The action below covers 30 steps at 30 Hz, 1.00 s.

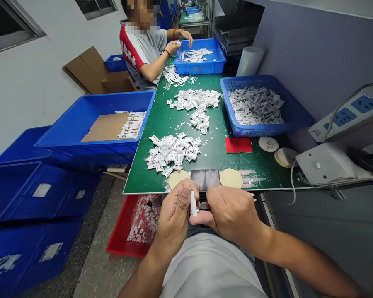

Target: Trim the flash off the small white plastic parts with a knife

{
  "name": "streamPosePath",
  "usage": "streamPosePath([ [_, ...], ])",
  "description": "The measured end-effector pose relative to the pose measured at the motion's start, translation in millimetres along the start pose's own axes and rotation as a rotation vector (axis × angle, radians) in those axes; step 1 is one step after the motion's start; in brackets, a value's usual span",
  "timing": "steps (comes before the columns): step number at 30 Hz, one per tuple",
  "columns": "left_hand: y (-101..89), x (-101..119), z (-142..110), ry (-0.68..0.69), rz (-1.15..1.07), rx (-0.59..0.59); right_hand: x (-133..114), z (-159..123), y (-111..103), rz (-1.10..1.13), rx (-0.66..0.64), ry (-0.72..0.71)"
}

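Observation:
My left hand (175, 217) is closed on a small white plastic piece (193, 203), pinched upright between thumb and fingers. My right hand (233, 211) grips a thin grey blade-like piece (202, 205), and its edge meets the white piece. The right thumb sits just under the white piece; most of what this hand holds is hidden by its fingers. Both hands are in front of the near edge of the green table (211, 145). Just beyond them a dark grey pad (205, 179) lies between two pale yellow discs. A pile of small white plastic pieces (173, 152) lies past the left hand.
A blue basket (233, 129) of white pieces stands right, near a red card (238, 145) and a power strip (345, 116). A red bin (124, 244) with scraps sits below the table. Blue crates (65, 142) line the left. A co-worker (143, 49) handles pieces at a blue tray (200, 68).

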<state>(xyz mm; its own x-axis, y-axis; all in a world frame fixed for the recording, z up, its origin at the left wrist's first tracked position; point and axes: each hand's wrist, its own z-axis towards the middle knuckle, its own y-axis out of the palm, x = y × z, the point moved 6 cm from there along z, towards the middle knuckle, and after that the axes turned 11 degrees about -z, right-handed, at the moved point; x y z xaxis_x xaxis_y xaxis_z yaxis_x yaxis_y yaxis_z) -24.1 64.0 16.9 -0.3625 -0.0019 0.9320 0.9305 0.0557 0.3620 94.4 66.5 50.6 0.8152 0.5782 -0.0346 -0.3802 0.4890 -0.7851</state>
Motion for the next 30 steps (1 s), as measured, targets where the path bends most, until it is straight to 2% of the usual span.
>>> streamPosePath([
  [9, 4.3, -1.6, -2.7, -0.022, -0.026, -0.017, -1.6, -6.3, -0.2, 0.011, 0.042, -0.014],
  [13, 3.8, -2.9, 5.9, -0.005, 0.059, -0.037, -1.0, -13.1, 4.9, 0.174, 0.063, 0.001],
  [15, -2.4, 2.3, 27.8, 0.079, 0.372, -0.039, 6.9, -17.9, 8.9, 0.416, 0.023, 0.094],
  [17, -10.9, 9.2, 61.9, 0.182, 0.825, -0.038, 19.3, -26.1, 14.0, 0.654, -0.064, 0.217],
  [18, -16.5, 11.3, 82.2, 0.202, 0.943, -0.044, 27.0, -32.6, 17.6, 0.772, -0.126, 0.289],
  [20, -28.8, 13.9, 124.5, 0.207, 1.076, -0.053, 43.4, -52.1, 29.3, 1.061, -0.293, 0.461],
  [22, -39.4, 14.6, 164.5, 0.189, 1.185, -0.036, 54.5, -80.3, 47.2, 1.449, -0.519, 0.652],
  [25, -42.5, 10.7, 215.8, 0.170, 1.312, 0.001, 68.9, -117.8, 68.7, 1.653, -0.712, 0.679],
  [27, -32.8, 4.1, 243.8, 0.174, 1.350, -0.013, 82.1, -138.7, 83.6, 1.719, -0.685, 0.797],
  [30, -8.6, -9.1, 274.5, 0.191, 1.347, -0.090, 96.5, -163.5, 94.5, 1.749, -0.557, 1.024],
])
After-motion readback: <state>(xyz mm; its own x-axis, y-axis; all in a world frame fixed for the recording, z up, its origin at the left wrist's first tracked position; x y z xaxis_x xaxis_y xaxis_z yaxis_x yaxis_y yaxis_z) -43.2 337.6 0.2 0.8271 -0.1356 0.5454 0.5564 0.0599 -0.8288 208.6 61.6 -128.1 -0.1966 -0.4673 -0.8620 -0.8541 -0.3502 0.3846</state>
